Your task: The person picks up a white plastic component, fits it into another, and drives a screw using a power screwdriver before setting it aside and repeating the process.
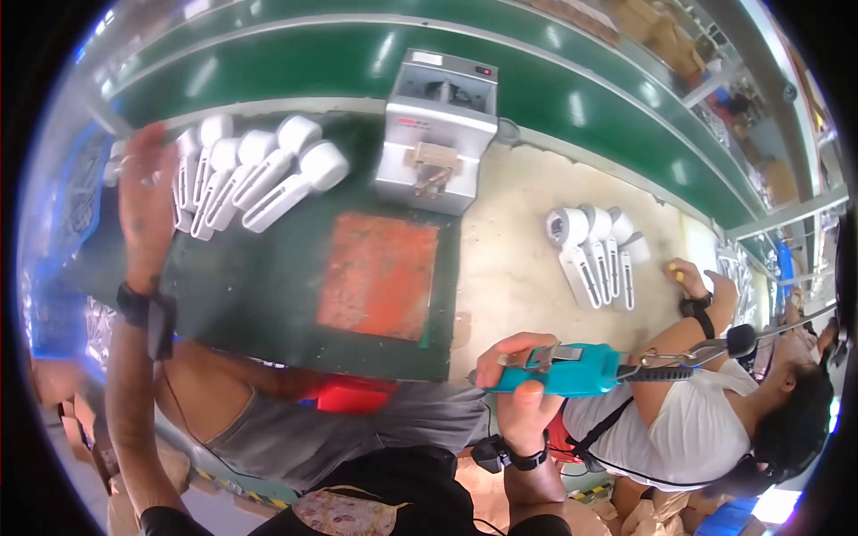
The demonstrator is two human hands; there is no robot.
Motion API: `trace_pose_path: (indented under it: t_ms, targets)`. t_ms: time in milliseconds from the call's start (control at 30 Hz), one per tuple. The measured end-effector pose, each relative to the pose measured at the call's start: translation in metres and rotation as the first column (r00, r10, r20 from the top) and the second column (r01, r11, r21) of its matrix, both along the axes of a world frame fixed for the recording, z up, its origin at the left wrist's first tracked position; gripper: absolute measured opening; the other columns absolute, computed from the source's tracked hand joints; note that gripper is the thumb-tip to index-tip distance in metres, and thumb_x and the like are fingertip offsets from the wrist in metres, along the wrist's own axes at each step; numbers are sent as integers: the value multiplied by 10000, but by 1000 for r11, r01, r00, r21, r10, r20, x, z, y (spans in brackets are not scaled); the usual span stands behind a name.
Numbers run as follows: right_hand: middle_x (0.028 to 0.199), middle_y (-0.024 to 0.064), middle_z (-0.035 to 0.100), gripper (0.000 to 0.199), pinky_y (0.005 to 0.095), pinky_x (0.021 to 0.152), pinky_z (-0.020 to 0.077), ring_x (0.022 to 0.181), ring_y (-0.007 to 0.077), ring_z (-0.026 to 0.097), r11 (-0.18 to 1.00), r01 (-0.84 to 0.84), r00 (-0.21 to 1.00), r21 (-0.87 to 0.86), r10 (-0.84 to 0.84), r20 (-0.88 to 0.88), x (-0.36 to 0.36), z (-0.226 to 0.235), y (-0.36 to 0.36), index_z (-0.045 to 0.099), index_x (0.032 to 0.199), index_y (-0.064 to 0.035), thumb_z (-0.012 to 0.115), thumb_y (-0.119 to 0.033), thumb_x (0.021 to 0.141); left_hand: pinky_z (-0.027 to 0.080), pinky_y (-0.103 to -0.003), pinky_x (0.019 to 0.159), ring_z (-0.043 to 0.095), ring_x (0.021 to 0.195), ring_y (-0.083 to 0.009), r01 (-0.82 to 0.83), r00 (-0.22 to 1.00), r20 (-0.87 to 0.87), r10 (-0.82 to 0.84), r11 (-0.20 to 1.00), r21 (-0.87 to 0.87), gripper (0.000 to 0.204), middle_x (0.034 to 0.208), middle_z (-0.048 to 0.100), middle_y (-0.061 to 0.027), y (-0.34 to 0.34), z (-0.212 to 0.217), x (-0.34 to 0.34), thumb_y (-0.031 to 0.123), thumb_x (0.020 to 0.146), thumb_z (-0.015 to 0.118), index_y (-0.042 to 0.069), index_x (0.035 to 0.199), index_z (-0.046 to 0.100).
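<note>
My right hand (521, 393) is wrapped round a teal electric screwdriver (576, 371), held nearly level at the bench's front edge. A metal clip and ring join its rear end to a cable on the right. At the far left, my left hand (147, 179) reaches over the green bench beside a fanned group of white plastic housings (268, 179), each with a round head and a long slotted handle. Its fingers are blurred, and whether they grip a piece cannot be made out. Another white piece (113, 168) shows partly behind that hand.
A grey screw feeder (436, 129) stands at the back middle. In front lies a worn orange-red mat (380, 275). More white housings (594, 250) rest on the pale board to the right. A co-worker's hand (688, 279) is at that board's right edge. Green rails (295, 67) run behind.
</note>
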State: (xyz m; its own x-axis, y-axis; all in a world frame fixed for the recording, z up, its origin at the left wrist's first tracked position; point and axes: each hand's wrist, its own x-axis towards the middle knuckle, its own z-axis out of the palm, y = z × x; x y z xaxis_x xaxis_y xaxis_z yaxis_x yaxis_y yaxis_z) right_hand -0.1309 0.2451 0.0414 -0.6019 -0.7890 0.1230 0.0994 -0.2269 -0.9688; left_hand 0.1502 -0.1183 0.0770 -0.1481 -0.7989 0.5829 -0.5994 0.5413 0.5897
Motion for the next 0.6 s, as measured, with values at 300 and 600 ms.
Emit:
trace_pose_path:
  t_ms: [300, 600]
  targets:
    - [756, 106, 569, 757, 358, 609, 491, 663, 224, 586, 999, 43, 999, -28, -42, 6, 1, 4, 20, 523, 1165, 36, 720, -641, 890, 528, -487, 825, 684, 903, -379, 915, 305, 58, -951, 309, 258, 523, 987, 687, -197, 188, -62, -331, 401, 992, 622, 47, 1376, 585]
    - [747, 89, 565, 767, 343, 608, 491, 663, 205, 583, 991, 133, 991, 7, -133, -24, -8, -1, 37, 535, 1144, 29, 727, -662, 871, 527, -475, 869, 663, 1008, -381, 851, 472, 43, -881, 467, 240, 399, 1015, 678, -183, 199, -90, -338, 368, 975, 654, 84, 1242, 570]
